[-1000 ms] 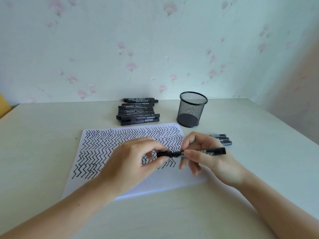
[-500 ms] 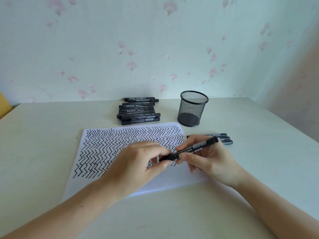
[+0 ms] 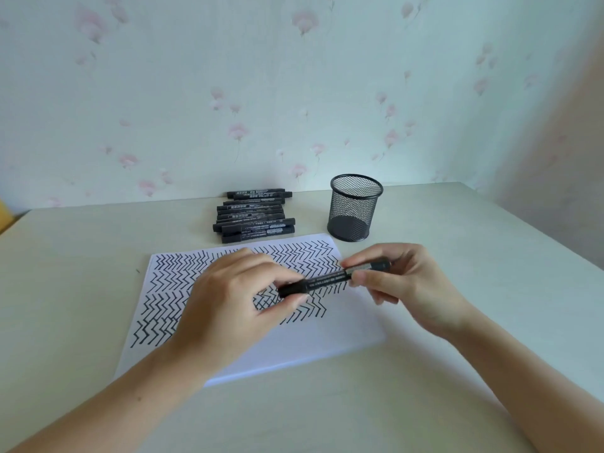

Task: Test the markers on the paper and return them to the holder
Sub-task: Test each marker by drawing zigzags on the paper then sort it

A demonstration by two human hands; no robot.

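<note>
Item: one black marker (image 3: pixel 330 277), held above the paper (image 3: pixel 294 341), over the zigzag test strokes. Long axis runs roughly left to right, tilted so the right end sits higher and farther from the person; the capped or cap-bearing end points down-left. Left hand (image 3: pixel 235 302): fingers and thumb pinch the dark left end. Right hand (image 3: pixel 402 286): thumb and fingers pinch the barrel at its right end. Whether the cap is going on or coming off cannot be told. Step in hand, as judged: seating or pulling the cap; do it well by keeping both ends on one straight line, pushing or drawing along the axis, not bending, and holding the tip off the sheet. Holder (image 3: pixel 355 207): black mesh cup, upright, apparently empty, just beyond the paper's far right corner. Stock: a row of black markers (image 3: pixel 255 217) lying flat on the surface (image 3: pixel 457 387) left of the holder, long axes left to right. Much of the sheet is already marked.
</note>
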